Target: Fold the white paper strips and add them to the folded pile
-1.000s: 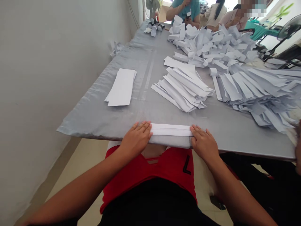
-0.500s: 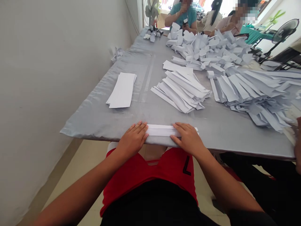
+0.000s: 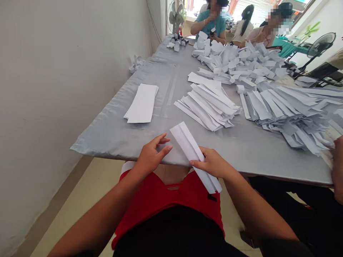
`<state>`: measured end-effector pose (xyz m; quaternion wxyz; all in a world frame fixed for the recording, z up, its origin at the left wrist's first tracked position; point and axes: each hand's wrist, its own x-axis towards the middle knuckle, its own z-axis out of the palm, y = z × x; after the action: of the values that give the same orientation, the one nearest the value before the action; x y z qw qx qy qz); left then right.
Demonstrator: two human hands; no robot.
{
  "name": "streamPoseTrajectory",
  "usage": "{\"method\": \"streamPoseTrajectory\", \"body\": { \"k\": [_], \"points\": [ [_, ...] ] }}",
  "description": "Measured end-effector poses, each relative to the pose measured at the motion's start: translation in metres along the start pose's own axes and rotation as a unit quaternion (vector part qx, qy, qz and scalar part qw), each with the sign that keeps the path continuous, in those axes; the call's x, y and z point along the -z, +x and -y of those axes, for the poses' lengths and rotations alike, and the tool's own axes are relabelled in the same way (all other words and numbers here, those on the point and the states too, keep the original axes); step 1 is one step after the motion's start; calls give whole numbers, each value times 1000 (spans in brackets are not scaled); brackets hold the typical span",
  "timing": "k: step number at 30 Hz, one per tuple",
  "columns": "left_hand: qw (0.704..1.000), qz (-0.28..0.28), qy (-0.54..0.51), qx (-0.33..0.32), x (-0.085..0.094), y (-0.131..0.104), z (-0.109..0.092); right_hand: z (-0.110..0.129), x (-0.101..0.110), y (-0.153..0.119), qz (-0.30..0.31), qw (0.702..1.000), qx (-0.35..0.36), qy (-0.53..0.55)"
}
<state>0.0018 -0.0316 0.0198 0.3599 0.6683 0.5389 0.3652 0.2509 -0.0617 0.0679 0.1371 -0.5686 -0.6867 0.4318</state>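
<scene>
A folded white paper strip [image 3: 187,143], creased along its length, slants across the table's front edge. My right hand [image 3: 211,162] grips it near the middle, thumb on top and fingers underneath. To its left, my left hand [image 3: 154,152] hovers at the table edge, holding nothing, thumb and fingers apart. Beyond my hands lies a loose pile of folded paper strips [image 3: 209,107]. A small stack of flat white paper sheets [image 3: 142,103] rests farther left on the table.
The table [image 3: 107,132] has a grey cloth cover and meets a wall [image 3: 66,71] on the left. A larger heap of folded strips [image 3: 284,107] lies right, and crumpled-looking paper pieces [image 3: 235,60] are piled behind. Other people sit at the far end; another person's hand [image 3: 338,167] shows at right.
The folded strip has been lifted off the table and turned diagonal in my right hand. My left hand has let go of it and drawn slightly away to the left.
</scene>
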Motion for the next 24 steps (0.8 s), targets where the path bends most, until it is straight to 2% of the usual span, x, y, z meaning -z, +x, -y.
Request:
{"method": "streamPoseTrajectory", "body": {
  "k": [3, 5, 7, 11, 13, 18, 24],
  "points": [
    [987, 30, -158, 20, -8, 10, -15, 8, -12, 3, 39, 998, 28, 40],
    [980, 22, -194, 28, -12, 18, -20, 10, -18, 9, 36, 998, 40, 43],
    [981, 27, -192, 33, -17, 25, -22, 10, -20, 20, -5, 997, 56, 61],
    [984, 100, -149, 21, -23, 35, -19, 2, -18, 48, -138, 976, 103, 133],
    [982, 126, -138, 15, -25, 37, -16, -3, -18, 61, -160, 968, 122, 148],
    [976, 143, -162, 17, -24, 35, -10, -15, -24, 72, -112, 954, 126, 246],
    [974, 100, -199, 31, -25, 29, -8, -21, -25, 67, -94, 940, 128, 302]
  ]
}}
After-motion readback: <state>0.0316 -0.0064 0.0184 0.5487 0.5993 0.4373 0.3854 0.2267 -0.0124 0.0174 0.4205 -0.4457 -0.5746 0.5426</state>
